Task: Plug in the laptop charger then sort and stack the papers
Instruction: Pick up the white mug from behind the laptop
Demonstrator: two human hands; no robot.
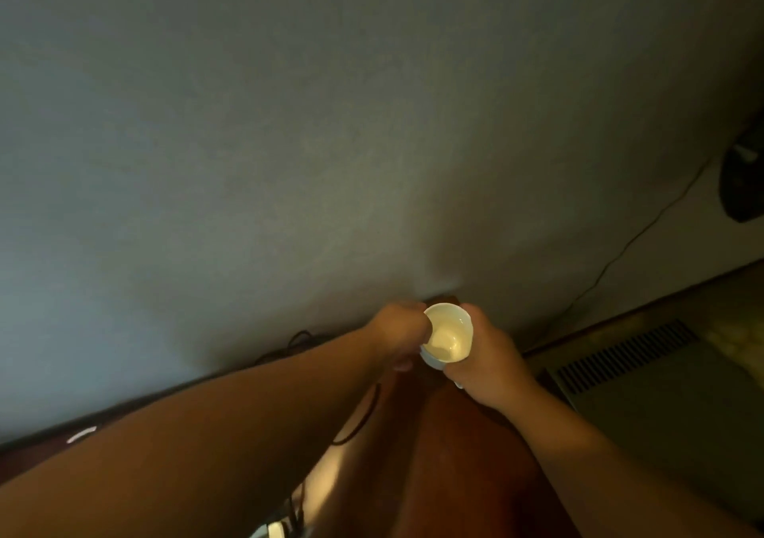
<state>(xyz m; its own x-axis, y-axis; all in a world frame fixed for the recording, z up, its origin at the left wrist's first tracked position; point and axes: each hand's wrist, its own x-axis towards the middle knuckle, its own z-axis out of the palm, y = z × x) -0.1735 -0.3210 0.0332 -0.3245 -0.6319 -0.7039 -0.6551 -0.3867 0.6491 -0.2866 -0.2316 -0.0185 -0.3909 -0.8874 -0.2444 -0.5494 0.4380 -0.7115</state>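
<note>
Both my arms reach forward to a white cup (448, 337) held close to a grey wall. My right hand (488, 362) grips the cup's right side. My left hand (399, 328) has its fingers curled at the cup's left rim. A dark cable (364, 413) hangs in a loop below my left forearm, and something white (275, 529) lies at the bottom edge. No laptop, charger plug, socket or papers can be made out in this dim view.
A grey wall (289, 144) fills most of the view. A thin cord (632, 240) runs up the wall at right toward a dark object (744, 178). A slatted vent (628, 355) lies at the right. A reddish-brown surface (454, 455) sits below the hands.
</note>
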